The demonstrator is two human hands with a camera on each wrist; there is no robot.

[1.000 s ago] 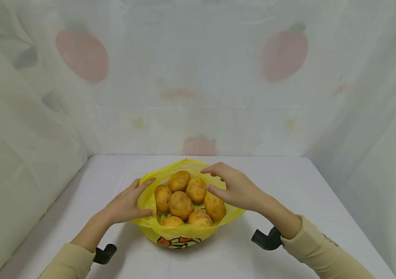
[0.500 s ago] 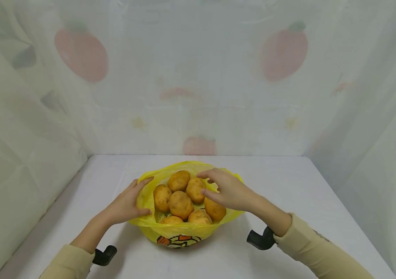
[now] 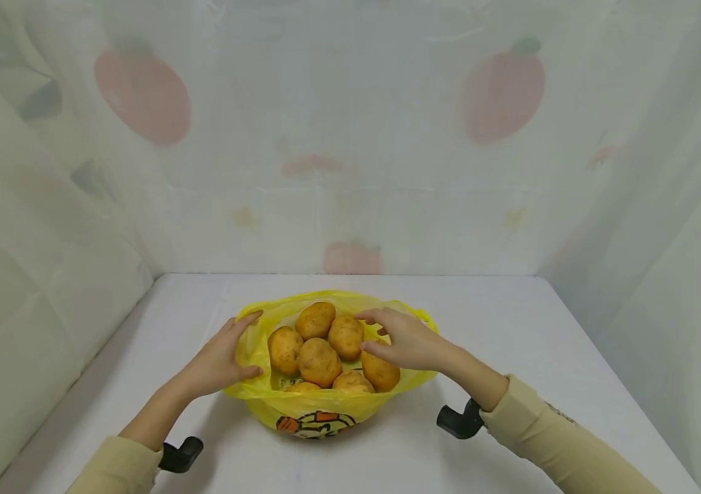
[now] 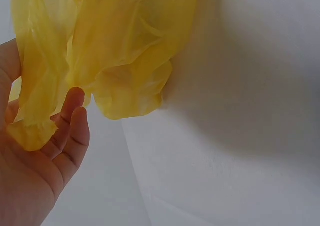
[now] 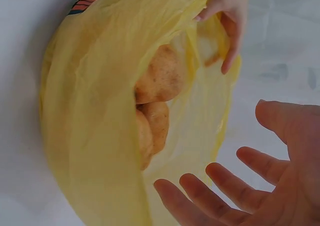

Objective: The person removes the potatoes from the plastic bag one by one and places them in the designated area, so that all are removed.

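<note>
A yellow plastic bag (image 3: 319,412) lies open on the white table (image 3: 511,329) with several potatoes (image 3: 319,360) inside. My left hand (image 3: 235,350) holds the bag's left rim, thumb on the near side and fingers on the far side. In the left wrist view its fingers (image 4: 75,121) curl round the yellow film (image 4: 125,50). My right hand (image 3: 387,336) hovers over the right side of the bag with spread fingers, just above a potato (image 3: 381,374). The right wrist view shows that open palm (image 5: 260,186) empty, beside the bag (image 5: 90,110) and its potatoes (image 5: 160,75).
Pale curtains printed with red fruit (image 3: 501,92) close in the table at the back and both sides. Black wrist mounts (image 3: 180,453) (image 3: 458,420) sit below my sleeves. Bare white tabletop surrounds the bag.
My right hand has come down and slightly nearer over the right side of the bag. My left hand has drawn the rim a little leftward, and the bag's mouth has spread wider.
</note>
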